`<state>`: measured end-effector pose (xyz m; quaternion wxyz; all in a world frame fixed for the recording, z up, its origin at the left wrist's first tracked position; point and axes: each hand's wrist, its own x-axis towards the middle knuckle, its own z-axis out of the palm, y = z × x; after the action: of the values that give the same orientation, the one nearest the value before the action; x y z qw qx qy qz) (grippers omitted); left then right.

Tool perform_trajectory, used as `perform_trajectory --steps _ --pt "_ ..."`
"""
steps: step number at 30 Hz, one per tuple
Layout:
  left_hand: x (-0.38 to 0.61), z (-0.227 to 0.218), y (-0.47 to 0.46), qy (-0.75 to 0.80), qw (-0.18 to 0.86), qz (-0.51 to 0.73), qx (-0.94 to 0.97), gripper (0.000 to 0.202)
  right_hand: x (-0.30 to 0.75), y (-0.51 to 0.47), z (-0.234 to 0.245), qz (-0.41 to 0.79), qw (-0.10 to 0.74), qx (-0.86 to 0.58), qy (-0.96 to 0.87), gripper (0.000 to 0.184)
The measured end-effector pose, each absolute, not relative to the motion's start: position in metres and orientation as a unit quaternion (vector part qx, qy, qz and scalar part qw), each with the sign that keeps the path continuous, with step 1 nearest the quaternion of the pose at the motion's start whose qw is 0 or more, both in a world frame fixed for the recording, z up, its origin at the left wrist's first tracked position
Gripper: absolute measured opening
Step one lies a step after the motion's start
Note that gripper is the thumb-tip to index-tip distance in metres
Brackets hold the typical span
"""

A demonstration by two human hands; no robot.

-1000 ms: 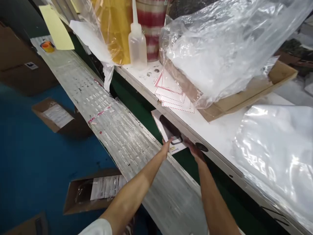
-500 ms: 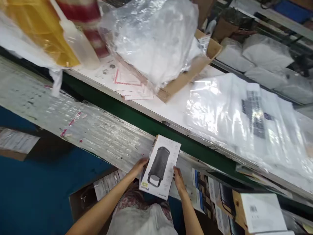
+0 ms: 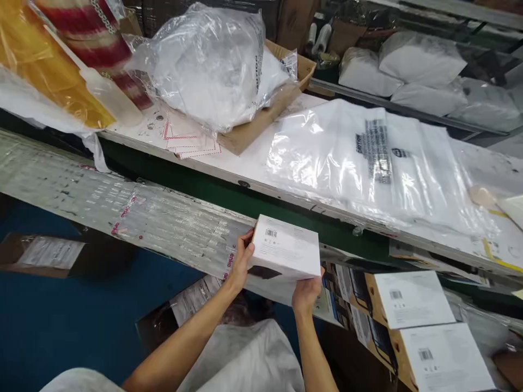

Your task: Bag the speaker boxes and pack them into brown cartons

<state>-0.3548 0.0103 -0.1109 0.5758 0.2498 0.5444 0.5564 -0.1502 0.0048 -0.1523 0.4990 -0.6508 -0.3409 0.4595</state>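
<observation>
Between my two hands is a white speaker box [image 3: 288, 245], its face with a barcode and small print turned up. My left hand [image 3: 242, 262] grips the box's left end, thumb toward the top edge. At the lower right corner, my right hand [image 3: 307, 295] supports it from below, with part of its fingers hidden behind the box. The box is held over the ledge covered in clear tape [image 3: 180, 223], near the front of the bench. To the right, similar boxes stand stacked, two of them showing white barcode faces, the upper box [image 3: 414, 299] and the lower box [image 3: 447, 356].
On the white bench [image 3: 249, 163] lie clear plastic bags [image 3: 330, 152] with caution print. A cardboard tray [image 3: 241, 136] holds a bulky plastic bag [image 3: 204, 65]. A squeeze bottle [image 3: 108, 98] leans at the left. Cartons [image 3: 49, 253] sit on the blue floor. Wrapped white bundles [image 3: 425, 60] fill a back shelf.
The box has been turned from its speaker-picture face to its barcode face, lying more crosswise. Both hands have shifted their hold with it. The camera view has swung right.
</observation>
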Motion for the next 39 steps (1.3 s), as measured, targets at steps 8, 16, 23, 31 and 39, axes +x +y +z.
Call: perform_trajectory --steps 8,16,23,31,39 --pt "-0.313 -0.123 -0.032 0.533 0.547 0.59 0.261 0.058 -0.102 -0.043 -0.142 0.422 0.504 -0.636 -0.403 0.068" --pt "-0.35 -0.091 -0.031 0.622 0.513 0.458 0.375 0.043 -0.041 -0.004 -0.054 0.431 0.507 -0.553 -0.501 0.032" --pt "-0.335 0.035 0.119 0.638 0.187 0.495 0.559 0.035 -0.068 0.178 0.096 0.254 0.402 -0.5 -0.723 0.026" --pt "-0.334 0.043 0.229 0.694 0.109 0.415 0.578 0.023 -0.184 0.265 0.074 0.19 0.235 -0.506 -0.808 0.018" --pt "-0.336 0.085 0.238 0.589 0.155 0.533 0.587 0.042 -0.163 0.26 0.106 0.156 0.323 -0.509 -0.783 0.025"
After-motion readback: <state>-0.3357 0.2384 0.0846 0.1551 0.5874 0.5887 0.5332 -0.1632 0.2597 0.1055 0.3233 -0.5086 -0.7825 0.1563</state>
